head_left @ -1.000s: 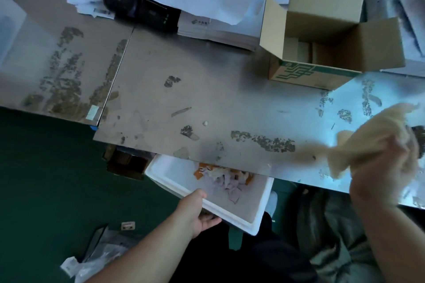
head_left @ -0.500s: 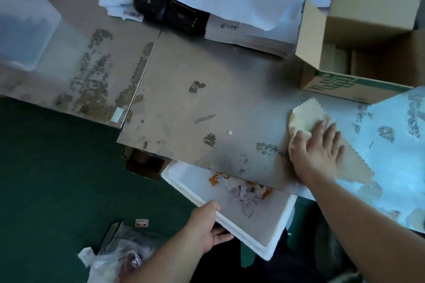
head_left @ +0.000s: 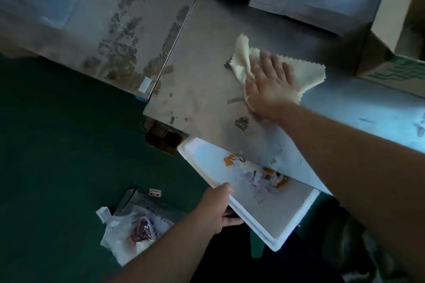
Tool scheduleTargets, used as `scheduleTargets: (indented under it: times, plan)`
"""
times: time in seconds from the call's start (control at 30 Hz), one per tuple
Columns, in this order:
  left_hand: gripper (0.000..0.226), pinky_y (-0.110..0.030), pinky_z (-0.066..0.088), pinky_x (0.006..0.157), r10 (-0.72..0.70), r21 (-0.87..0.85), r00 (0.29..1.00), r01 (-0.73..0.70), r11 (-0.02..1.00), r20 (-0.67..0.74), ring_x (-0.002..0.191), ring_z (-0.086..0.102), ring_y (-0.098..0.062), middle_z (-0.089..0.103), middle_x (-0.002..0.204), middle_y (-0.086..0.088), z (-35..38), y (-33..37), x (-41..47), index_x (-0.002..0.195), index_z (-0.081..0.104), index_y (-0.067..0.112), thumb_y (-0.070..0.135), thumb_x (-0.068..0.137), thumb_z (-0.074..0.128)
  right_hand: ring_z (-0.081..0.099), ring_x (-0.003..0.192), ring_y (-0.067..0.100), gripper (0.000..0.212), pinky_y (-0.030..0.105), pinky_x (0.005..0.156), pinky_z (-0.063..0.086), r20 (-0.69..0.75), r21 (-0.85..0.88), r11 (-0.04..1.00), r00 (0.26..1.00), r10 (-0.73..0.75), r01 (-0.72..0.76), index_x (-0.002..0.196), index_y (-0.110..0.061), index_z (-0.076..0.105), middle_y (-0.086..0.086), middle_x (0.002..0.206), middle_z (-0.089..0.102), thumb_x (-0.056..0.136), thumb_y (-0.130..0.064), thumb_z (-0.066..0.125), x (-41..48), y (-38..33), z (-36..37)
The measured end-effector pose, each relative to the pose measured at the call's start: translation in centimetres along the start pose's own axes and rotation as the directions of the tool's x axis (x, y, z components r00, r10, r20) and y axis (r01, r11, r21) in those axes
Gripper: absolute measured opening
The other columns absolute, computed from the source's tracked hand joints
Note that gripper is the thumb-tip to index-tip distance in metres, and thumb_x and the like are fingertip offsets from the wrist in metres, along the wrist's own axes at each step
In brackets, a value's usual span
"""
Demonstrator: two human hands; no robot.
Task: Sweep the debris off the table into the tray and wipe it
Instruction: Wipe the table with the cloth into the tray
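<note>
Wipe the table in long strokes toward the tray held under its near edge. The cloth lies beyond the tray, pressed flat by the right hand, fingers straight and barely spread. The left hand grips the tray's rim, thumb on top. Hold it level so the debris inside cannot slide out.

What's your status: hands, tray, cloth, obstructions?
Left hand grips tray rim; tray under table edge, scraps inside. Right hand flat on cloth, pressing it down. Cardboard box right of cloth, not blocking.
</note>
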State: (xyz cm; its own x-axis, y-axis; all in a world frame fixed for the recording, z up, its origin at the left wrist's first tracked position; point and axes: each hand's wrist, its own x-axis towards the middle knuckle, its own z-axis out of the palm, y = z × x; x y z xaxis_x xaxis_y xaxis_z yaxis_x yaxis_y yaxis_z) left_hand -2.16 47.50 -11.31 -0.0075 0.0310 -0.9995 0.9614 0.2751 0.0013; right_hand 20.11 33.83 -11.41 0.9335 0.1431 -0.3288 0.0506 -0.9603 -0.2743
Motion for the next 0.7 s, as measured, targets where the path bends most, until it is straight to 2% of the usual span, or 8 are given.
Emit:
scheduleTargets:
  times: [0.13, 0.2, 0.37, 0.47, 0.53, 0.6, 0.63, 0.7]
  plan:
    - [0.015, -0.049, 0.063, 0.072, 0.004, 0.0, 1.0, -0.004, 1.0, 0.005, 0.094, 0.07, -0.033, 0.069, 0.106, -0.017, 0.1, 0.2, -0.4, 0.108, 0.058, 0.009, 0.018, 0.097, 0.053, 0.0, 0.157, 0.015, 0.063, 0.042, 0.126, -0.001, 0.06, -0.091, 0.941, 0.945, -0.321, 0.326, 0.162, -0.034, 0.01, -0.005, 0.17, 0.003, 0.101, -0.048, 0.015, -4.7, -1.3, 2.5]
    - [0.015, -0.05, 0.063, 0.073, 0.0, -0.021, 1.0, 0.0, 1.0, 0.001, 0.091, 0.07, -0.033, 0.069, 0.103, -0.017, 0.3, 0.1, -0.5, 0.108, 0.058, 0.009, 0.018, 0.097, 0.054, 0.003, 0.157, 0.015, 0.061, 0.043, 0.126, 0.002, 0.077, -0.113, 0.905, 0.911, -0.405, 0.411, 0.162, -0.032, 0.011, -0.005, 0.17, 0.006, 0.103, -0.045, 0.018, -7.8, -1.1, 3.8]
    - [0.012, -0.057, 0.058, 0.092, 0.01, -0.035, 1.0, -0.01, 0.999, -0.011, 0.085, 0.066, -0.034, 0.06, 0.087, -0.014, 1.0, -0.1, -1.6, 0.091, 0.053, 0.009, 0.016, 0.1, 0.053, 0.01, 0.156, 0.015, 0.059, 0.04, 0.126, 0.008, 0.113, -0.083, 0.852, 0.854, -0.507, 0.517, 0.162, -0.022, 0.021, -0.004, 0.168, 0.015, 0.105, -0.038, 0.023, -15.5, 0.8, 5.8]
    - [0.013, -0.058, 0.058, 0.089, 0.009, -0.039, 1.0, -0.01, 0.999, -0.02, 0.095, 0.065, -0.042, 0.056, 0.091, -0.018, 1.8, -0.4, -1.7, 0.092, 0.05, 0.007, 0.017, 0.099, 0.055, 0.02, 0.154, 0.012, 0.054, 0.036, 0.126, 0.012, 0.095, 0.082, 0.875, 0.87, -0.483, 0.477, 0.157, -0.019, 0.037, -0.003, 0.165, 0.028, 0.105, -0.033, 0.031, -19.3, 2.6, 5.3]
    - [0.014, -0.057, 0.059, 0.083, 0.001, -0.063, 1.0, -0.002, 0.998, -0.015, 0.098, 0.065, -0.045, 0.058, 0.095, -0.02, 1.9, -0.7, -1.3, 0.094, 0.05, 0.007, 0.018, 0.099, 0.056, 0.031, 0.149, 0.011, 0.049, 0.035, 0.123, 0.022, 0.006, 0.268, 0.905, 0.939, -0.344, 0.33, 0.152, -0.025, 0.046, -0.005, 0.159, 0.042, 0.106, -0.035, 0.032, -21.4, 3.6, 4.0]
    - [0.015, -0.055, 0.061, 0.074, -0.013, -0.066, 1.0, 0.014, 0.998, 0.007, 0.103, 0.065, -0.047, 0.059, 0.102, -0.021, 2.1, -0.9, -1.0, 0.099, 0.05, 0.008, 0.02, 0.099, 0.057, 0.056, 0.125, 0.01, 0.036, 0.033, 0.106, 0.045, -0.11, 0.483, 0.874, 0.994, 0.008, 0.047, 0.129, -0.039, 0.062, -0.014, 0.128, 0.067, 0.106, -0.034, 0.035, -23.2, 4.0, 0.6]
    - [0.016, -0.053, 0.061, 0.07, -0.025, -0.055, 0.999, 0.026, 0.998, 0.027, 0.106, 0.065, -0.048, 0.06, 0.106, -0.022, 2.3, -1.0, -1.0, 0.103, 0.05, 0.007, 0.02, 0.098, 0.058, 0.064, 0.104, 0.008, 0.03, 0.029, 0.09, 0.052, -0.119, 0.63, 0.768, 0.963, 0.24, -0.114, 0.112, -0.039, 0.067, -0.013, 0.103, 0.072, 0.106, -0.033, 0.038, -23.8, 4.6, -1.2]
    - [0.019, -0.054, 0.061, 0.069, -0.045, -0.041, 0.998, 0.047, 0.998, 0.053, 0.111, 0.064, -0.05, 0.059, 0.111, -0.023, 2.5, -1.0, -0.7, 0.108, 0.049, 0.006, 0.018, 0.096, 0.057, 0.067, 0.083, 0.008, 0.03, 0.03, 0.071, 0.049, -0.05, 0.843, 0.427, 0.742, 0.668, -0.327, 0.091, -0.027, 0.067, -0.005, 0.075, 0.068, 0.104, -0.029, 0.04, -24.6, 7.1, -4.1]
